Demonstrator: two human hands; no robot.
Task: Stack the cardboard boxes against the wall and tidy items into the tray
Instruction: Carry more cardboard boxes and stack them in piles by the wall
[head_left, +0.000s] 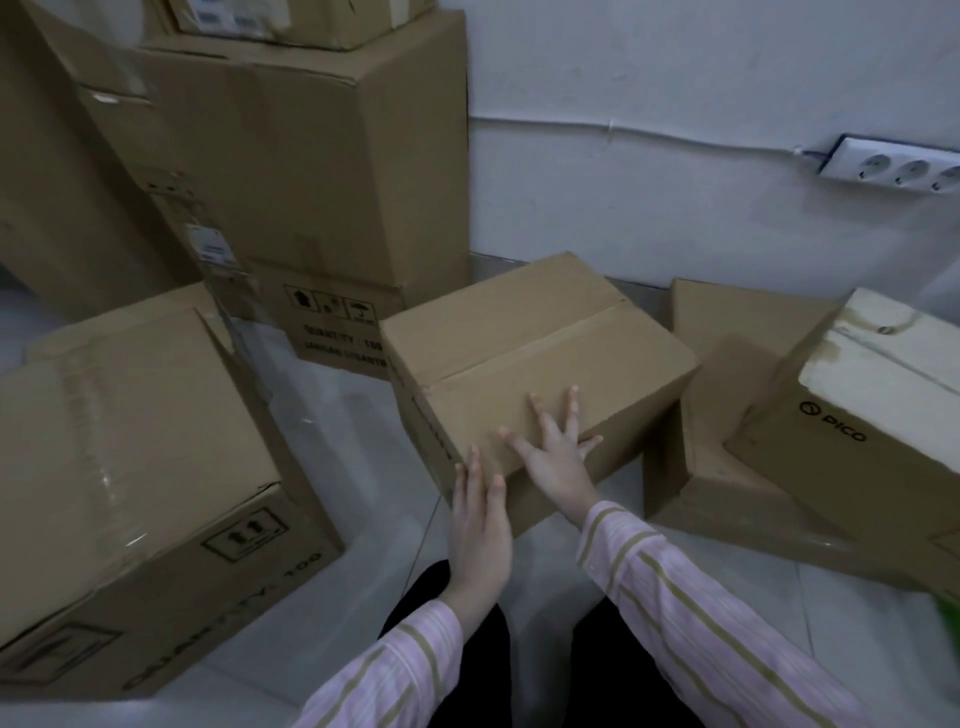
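A plain taped cardboard box (524, 338) sits on the white floor in the middle, turned at an angle. My right hand (556, 457) lies flat on its near top edge with fingers spread. My left hand (478, 525) presses straight fingers against the box's near left corner. A tall stack of cardboard boxes (311, 171) stands against the wall at the back left. A large box with a clear-taped top (130, 447) lies at the left. No tray is in view.
To the right a flat brown box (727, 415) lies under a tilted box marked PICO (852, 415). A white socket strip (893, 166) hangs on the wall at the upper right, with a cable running left. Bare white floor (332, 415) lies between the boxes.
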